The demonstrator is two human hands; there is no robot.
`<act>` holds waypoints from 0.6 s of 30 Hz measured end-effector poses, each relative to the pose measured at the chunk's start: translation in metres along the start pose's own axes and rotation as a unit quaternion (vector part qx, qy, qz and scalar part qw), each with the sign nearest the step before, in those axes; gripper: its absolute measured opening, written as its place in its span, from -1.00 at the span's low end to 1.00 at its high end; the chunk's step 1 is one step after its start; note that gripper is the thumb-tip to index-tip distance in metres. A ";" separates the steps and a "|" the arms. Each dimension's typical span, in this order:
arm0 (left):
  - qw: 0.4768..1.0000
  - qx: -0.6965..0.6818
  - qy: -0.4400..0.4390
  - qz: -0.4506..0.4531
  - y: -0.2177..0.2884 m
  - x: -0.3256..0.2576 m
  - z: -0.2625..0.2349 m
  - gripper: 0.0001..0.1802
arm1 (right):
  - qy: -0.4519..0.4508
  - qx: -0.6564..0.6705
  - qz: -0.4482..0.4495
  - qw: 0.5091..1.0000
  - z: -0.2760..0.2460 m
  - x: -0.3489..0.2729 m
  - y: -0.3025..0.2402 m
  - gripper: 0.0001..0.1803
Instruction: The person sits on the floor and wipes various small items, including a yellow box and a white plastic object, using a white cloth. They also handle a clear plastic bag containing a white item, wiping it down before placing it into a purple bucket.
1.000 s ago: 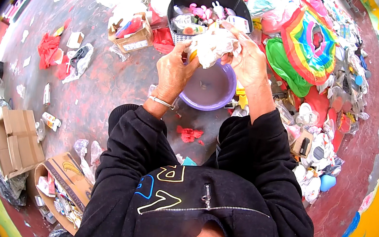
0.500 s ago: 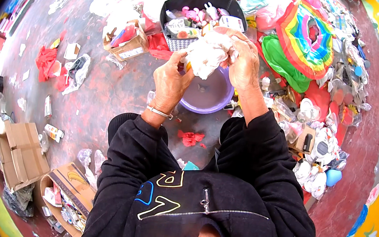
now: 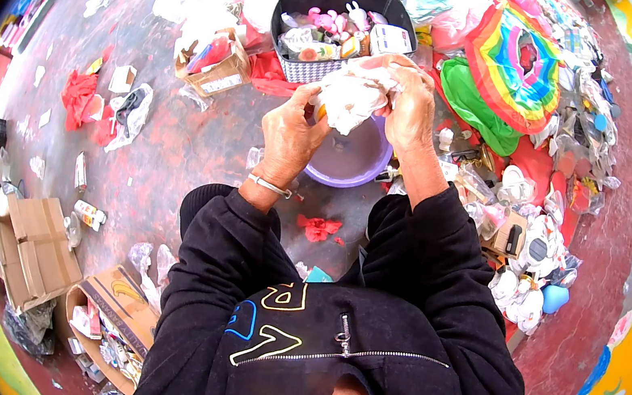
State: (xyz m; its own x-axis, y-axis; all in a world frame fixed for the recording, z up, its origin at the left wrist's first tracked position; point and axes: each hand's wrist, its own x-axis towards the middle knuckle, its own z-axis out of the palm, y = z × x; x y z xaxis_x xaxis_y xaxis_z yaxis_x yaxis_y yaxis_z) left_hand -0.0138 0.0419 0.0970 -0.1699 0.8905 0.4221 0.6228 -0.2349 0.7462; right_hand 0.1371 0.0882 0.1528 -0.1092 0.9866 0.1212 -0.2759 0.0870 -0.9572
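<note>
A crumpled white cloth (image 3: 354, 98) is up between my two hands, above a purple basin (image 3: 380, 160) of cloudy water. My right hand (image 3: 412, 112) is closed on the cloth, its fingers bent over the top and far side. At the cloth's left edge, my left hand (image 3: 291, 135) pinches a small yellow-orange thing (image 3: 321, 112). Most of that thing is hidden by the cloth and fingers, so its kind does not show. Just beyond my hands stands a black basket (image 3: 302, 70) with a checked side, holding pink and white toys and small packages.
Right of the basin lies a wide heap of packaged goods (image 3: 521, 245), with a rainbow-coloured round cloth (image 3: 495, 48) and a green cloth (image 3: 472, 106). Cardboard boxes stand at the left (image 3: 39, 246) and beyond the basin (image 3: 215, 76). Red scraps (image 3: 318, 229) lie before my knees.
Both hands have shifted very slightly with the cloth, which is folded a little differently between them. The basin and basket stay in place.
</note>
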 end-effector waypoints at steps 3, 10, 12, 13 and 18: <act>1.000 -0.027 -0.002 0.002 0.000 0.000 0.000 -0.55 | 0.022 0.029 0.019 0.999 0.002 -0.001 0.001 -0.64; 1.000 -0.008 0.004 0.022 0.001 0.000 -0.001 -0.57 | 0.000 0.005 0.033 0.999 0.001 0.000 -0.002 -0.62; 1.000 -0.012 0.000 0.020 0.003 0.001 -0.003 -0.57 | -0.009 0.008 0.033 0.999 0.000 0.000 -0.002 -0.61; 1.000 -0.012 0.000 0.022 0.003 0.001 -0.003 -0.56 | -0.012 0.012 0.033 0.999 0.001 0.000 -0.003 -0.62; 1.000 0.000 -0.003 0.028 0.001 0.000 -0.002 -0.55 | -0.041 -0.032 0.000 0.999 -0.005 0.002 0.001 -0.65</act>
State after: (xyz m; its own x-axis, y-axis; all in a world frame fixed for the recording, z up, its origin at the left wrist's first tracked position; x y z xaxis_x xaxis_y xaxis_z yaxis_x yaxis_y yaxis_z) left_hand -0.0151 0.0410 0.0986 -0.1301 0.8782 0.4602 0.6309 -0.2847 0.7217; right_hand 0.1411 0.0908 0.1511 -0.1882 0.9721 0.1399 -0.2154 0.0982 -0.9716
